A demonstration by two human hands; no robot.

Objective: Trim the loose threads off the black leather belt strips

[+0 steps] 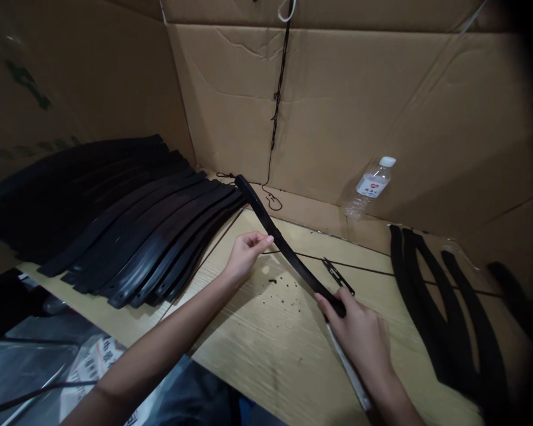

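Head view: nearest you, a plastic bag (86, 370) with printing lies below and left of your grip. Your right hand (359, 325) is closed around the near end of a black strip (293, 260), thumb on one side, fingers on the other. A pale, thin bar (349, 370) runs from under that hand toward you. The strip slants from your right grip, away and leftward, over the table (249, 337). Dark crumbs (286, 296) dot the wood left of your right grip, and small black snips (337, 276) lie just beyond it. Your left hand (247, 251) is at the strip's middle, thumb and forefinger brought together by its edge; you cannot tell whether they pinch it. More black strips (155, 242) overlap in a pile left of your left hand, while loose ones (448, 302) lie right of your right hand. Farther past the grip, a clear bottle (373, 186) leans against the cardboard wall (337, 106), and a dark cord (278, 97) hangs down it.
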